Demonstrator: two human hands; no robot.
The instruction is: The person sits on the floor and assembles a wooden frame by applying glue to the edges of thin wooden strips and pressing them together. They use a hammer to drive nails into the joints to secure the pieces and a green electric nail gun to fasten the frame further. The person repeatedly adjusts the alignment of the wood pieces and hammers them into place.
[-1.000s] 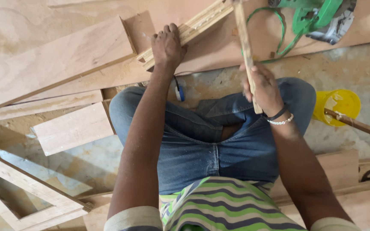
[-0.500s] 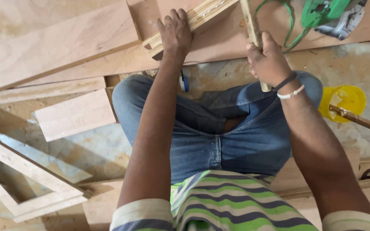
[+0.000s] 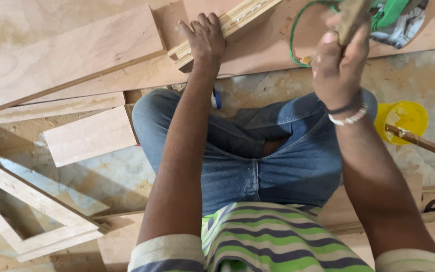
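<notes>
Head view, looking down on a seated person in blue jeans (image 3: 258, 166) and a green-striped shirt (image 3: 273, 242), legs folded on a dusty floor (image 3: 429, 70) strewn with wood.

The left hand (image 3: 203, 38) lies palm-down, fingers spread and bent, pressing on the near end of a bundle of thin wood strips (image 3: 227, 25) that runs diagonally up and to the right across a large plywood sheet (image 3: 258, 55). The hand rests on top of the bundle rather than wrapping around it.

The right hand (image 3: 339, 63) is raised and closed in a fist around a wooden stick (image 3: 351, 17), which projects upward from the fist and is blurred at the upper edge of the frame. A dark band and a beaded bracelet (image 3: 348, 117) circle this wrist.

Behind the right hand, on the plywood sheet, sits a green power tool (image 3: 396, 17) with a green cord (image 3: 294, 43) looped beside it. To the right of the knee stands a yellow container (image 3: 404, 118) with a brown stick (image 3: 429, 144) lying across it.

To the left lie a wide board (image 3: 66, 53), a narrow plank (image 3: 46, 108) and a short block (image 3: 89, 135) near the left knee. A wooden frame (image 3: 31, 211) occupies the lower left corner.
</notes>
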